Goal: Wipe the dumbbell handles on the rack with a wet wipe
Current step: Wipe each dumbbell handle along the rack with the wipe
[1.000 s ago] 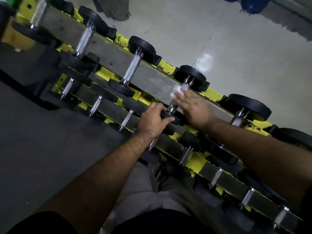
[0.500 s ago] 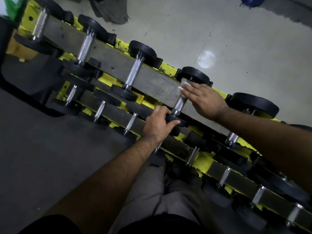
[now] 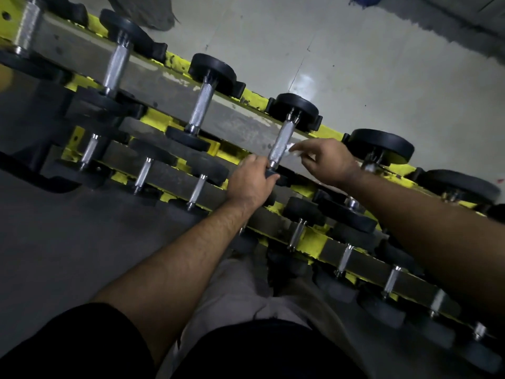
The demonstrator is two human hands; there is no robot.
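Observation:
A yellow and grey dumbbell rack (image 3: pixel 240 127) runs diagonally across the view, with black dumbbells on two tiers. On the upper tier one dumbbell shows its knurled steel handle (image 3: pixel 282 138) uncovered. My left hand (image 3: pixel 252 181) grips the near black head of that dumbbell. My right hand (image 3: pixel 326 160) pinches a small white wet wipe (image 3: pixel 291 149) just to the right of the handle, near its lower part. Whether the wipe touches the steel I cannot tell.
More dumbbells (image 3: pixel 202 105) sit to the left and right on the upper tier. Smaller ones (image 3: pixel 143 170) line the lower tier. A pale concrete floor (image 3: pixel 355 50) lies beyond the rack. A dark mat (image 3: pixel 54 242) covers the floor on the left.
My right hand has come off the top of the handle and moved down and to the right with the wipe. The handle is now bare. My left hand keeps its grip.

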